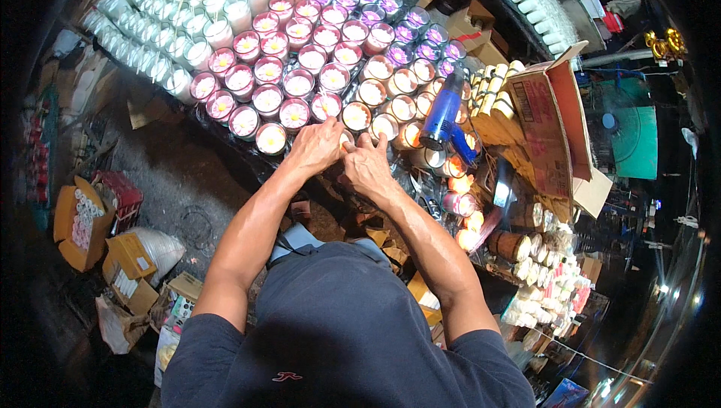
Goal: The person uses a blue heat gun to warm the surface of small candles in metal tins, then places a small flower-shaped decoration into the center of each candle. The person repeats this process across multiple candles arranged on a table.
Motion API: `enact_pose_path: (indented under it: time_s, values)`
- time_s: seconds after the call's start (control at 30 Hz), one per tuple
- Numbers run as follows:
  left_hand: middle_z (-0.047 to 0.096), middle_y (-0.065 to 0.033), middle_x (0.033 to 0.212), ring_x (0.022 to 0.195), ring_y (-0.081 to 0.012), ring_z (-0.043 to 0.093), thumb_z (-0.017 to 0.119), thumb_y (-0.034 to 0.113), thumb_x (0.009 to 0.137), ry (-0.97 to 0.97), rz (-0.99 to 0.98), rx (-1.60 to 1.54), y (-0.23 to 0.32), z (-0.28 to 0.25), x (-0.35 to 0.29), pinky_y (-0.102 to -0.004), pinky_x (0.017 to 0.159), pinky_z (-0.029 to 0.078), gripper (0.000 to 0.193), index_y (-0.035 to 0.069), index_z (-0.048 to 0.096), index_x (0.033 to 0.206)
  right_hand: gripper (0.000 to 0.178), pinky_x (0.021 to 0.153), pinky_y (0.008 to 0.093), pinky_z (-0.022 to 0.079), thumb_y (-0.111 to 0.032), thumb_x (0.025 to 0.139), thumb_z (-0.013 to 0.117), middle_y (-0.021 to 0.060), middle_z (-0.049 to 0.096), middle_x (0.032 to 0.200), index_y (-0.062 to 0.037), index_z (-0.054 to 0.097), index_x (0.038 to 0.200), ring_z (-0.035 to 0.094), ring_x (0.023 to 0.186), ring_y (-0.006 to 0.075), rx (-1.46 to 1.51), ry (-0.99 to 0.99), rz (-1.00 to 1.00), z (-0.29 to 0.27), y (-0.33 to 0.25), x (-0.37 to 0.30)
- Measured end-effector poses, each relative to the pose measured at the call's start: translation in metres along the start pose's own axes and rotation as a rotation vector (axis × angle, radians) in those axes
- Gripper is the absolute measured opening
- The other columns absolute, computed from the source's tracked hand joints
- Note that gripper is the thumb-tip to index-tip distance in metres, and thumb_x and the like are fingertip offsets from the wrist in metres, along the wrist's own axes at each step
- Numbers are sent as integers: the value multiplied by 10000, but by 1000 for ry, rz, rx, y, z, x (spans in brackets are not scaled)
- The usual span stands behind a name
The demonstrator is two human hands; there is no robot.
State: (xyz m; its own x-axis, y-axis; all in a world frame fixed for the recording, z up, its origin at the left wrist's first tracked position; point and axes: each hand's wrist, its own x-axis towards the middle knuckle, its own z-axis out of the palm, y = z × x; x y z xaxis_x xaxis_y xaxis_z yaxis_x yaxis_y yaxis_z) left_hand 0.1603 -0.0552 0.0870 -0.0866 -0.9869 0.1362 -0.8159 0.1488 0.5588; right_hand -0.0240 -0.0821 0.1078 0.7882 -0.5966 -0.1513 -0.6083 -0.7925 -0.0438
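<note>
At the near edge of the table, a small cream candle in a glass [346,140] sits between my two hands, partly hidden by fingers. My left hand [317,147] is closed, its fingertips at the left side of that glass. From the right, my right hand [368,164] holds the same glass with bent fingers. Close beyond stand a pink candle with a flower top [327,105] and a cream-topped candle [356,116]. To the right, a blue heat gun [444,111] rests by the orange-lit candles.
Rows of white candles in glasses [176,33] fill the far left, with purple flower candles [406,33] farther right. An open cardboard box [542,134] stands at the right. Striped yellow rolls [492,89] lie beside it. Boxes, including one of white tubes [81,220], sit lower left.
</note>
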Motion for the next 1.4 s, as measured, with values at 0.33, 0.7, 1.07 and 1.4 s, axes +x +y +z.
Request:
enact_pose_path:
  time_s: [0.33,0.7,1.07,1.4]
  values:
    - [636,-182,1048,833,-344,737,694,63,883,116,68,168,-13,19,-16,-477,694,600,213,7,617,1073,252,1103,765,305,-190,954,598,88,767,1120,-94,814,1041,624,1182,350,110,100,-7,1,-2,-1]
    - [597,-174,1011,854,-360,716,675,39,904,189,82,96,-17,22,-21,-474,699,592,170,13,586,1047,734,1155,816,250,-293,795,913,29,724,1280,-108,602,1434,584,1295,381,175,16,5,-2,3,-7]
    - [607,-186,1012,851,-388,715,663,51,919,132,59,75,-18,20,-18,-508,708,586,167,22,586,1066,585,1154,809,254,-338,854,822,19,686,1380,-115,688,1377,577,1298,356,11,32,15,8,-4,-8]
    - [661,-166,1118,967,-414,721,667,60,972,147,-12,-146,-13,4,-17,-519,806,595,201,39,663,1171,350,1147,828,254,-197,997,551,89,735,1292,-78,743,1265,609,1246,387,87,236,25,20,-6,-12]
